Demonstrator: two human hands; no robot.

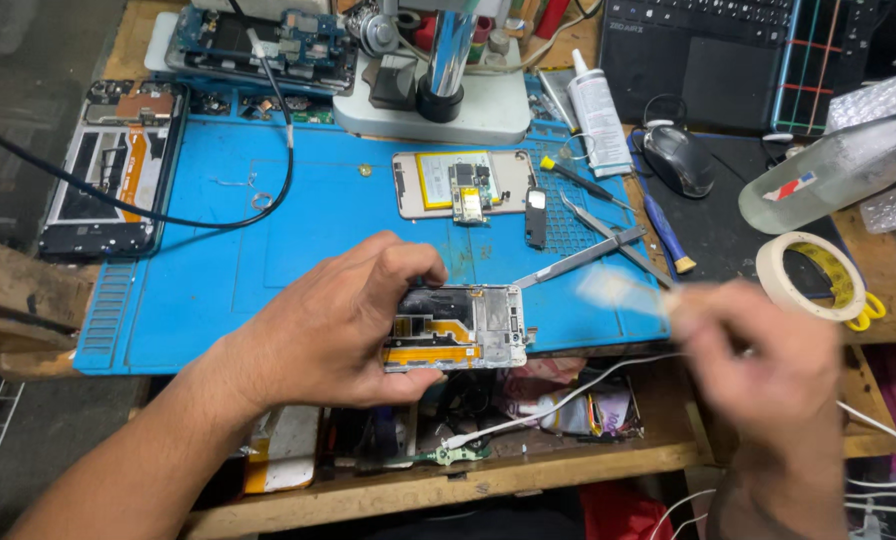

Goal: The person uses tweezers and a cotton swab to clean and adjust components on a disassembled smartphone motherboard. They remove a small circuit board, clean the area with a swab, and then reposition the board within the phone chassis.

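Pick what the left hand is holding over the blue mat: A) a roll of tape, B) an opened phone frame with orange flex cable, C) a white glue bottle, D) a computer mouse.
B: the left hand grips the opened phone frame, its orange flex cable showing, above the blue mat.

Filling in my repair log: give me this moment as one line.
left hand: grips opened white-framed phone chassis | right hand: motion-blurred, holds pale tool | surface: blue repair mat

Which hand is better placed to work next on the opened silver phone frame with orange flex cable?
Probably the right hand: it holds a blurred pale tool beside the silver phone frame, which the left hand grips.
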